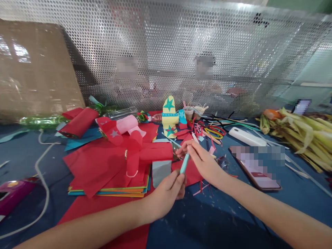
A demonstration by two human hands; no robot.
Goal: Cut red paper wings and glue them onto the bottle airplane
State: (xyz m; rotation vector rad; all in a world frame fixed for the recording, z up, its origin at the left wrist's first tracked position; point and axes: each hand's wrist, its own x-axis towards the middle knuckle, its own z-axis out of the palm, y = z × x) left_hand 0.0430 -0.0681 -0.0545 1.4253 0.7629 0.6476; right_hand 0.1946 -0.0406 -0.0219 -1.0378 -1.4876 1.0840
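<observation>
Between my two hands is a slim light-teal piece [184, 164] that looks like a narrow roll of paper, tilted with its upper end to the right. My left hand [169, 186] grips its lower end between thumb and fingers. The thumb and fingers of my right hand [201, 157] close round its upper end, partly hiding it. Just left of my hands, a red paper airplane [155, 151] built around a bottle lies on a stack of coloured paper [103, 169]. A grey paper piece [161, 173] is beside my left hand.
A yellow paper model [169, 117] with teal stars stands behind. A phone [255, 169] and a white device [246, 137] lie right, near dried husks [306, 135]. A purple glue gun [17, 193] with a white cord lies left. A perforated metal panel [166, 45] bounds the back.
</observation>
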